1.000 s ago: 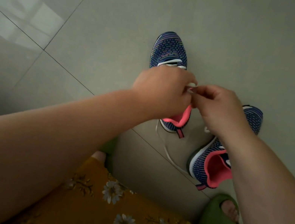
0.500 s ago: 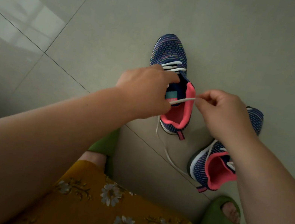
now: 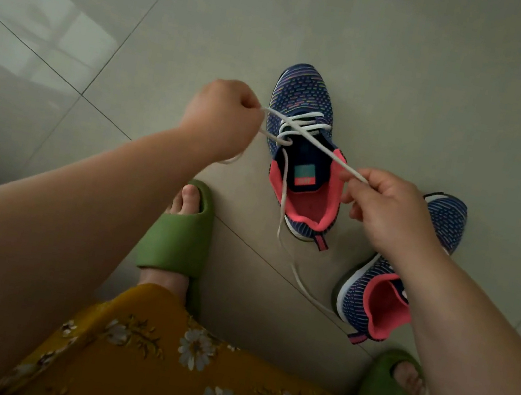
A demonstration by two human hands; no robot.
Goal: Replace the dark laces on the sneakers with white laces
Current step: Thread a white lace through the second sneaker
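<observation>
Both hands — left hand (image 3: 221, 117) and right hand (image 3: 385, 212) — pinch the soft, light white flat lace (image 3: 314, 140) taut across the blue knit sneaker (image 3: 304, 100) at 12 o'clock; grip near its ends.

The person wears a mustard-yellow garment (image 3: 186, 375) printed with white daisies, and chunky green open-toed slides (image 3: 175, 238) on both feet; both forearms are bare.

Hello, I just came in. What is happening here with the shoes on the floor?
A person is lacing a sneaker with a white lace. The left hand grips one stretch of the lace and the right hand pinches another, pulled taut across the shoe's opening. White lace already crosses the front eyelets, and a loose end trails on the tiled floor. The second sneaker lies nearby, partly hidden by the right arm. The person wears green slippers.
</observation>
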